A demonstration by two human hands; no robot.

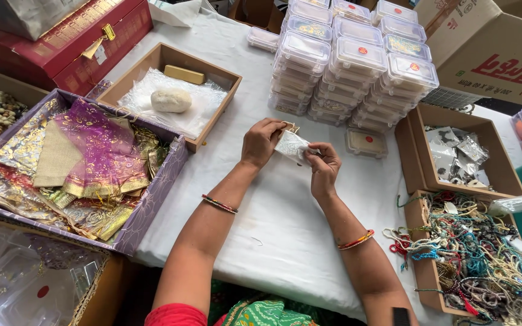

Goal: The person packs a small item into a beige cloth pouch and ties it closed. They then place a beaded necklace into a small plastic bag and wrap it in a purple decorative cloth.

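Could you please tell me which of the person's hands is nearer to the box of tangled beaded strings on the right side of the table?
Right. The right hand is nearer the box of beaded strings, up and left of it; the left hand lies farther left.

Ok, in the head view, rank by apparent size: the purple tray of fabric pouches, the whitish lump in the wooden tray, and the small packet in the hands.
1. purple tray, by far largest.
2. whitish lump.
3. small packet, though the hands partly hide it, so it's close.
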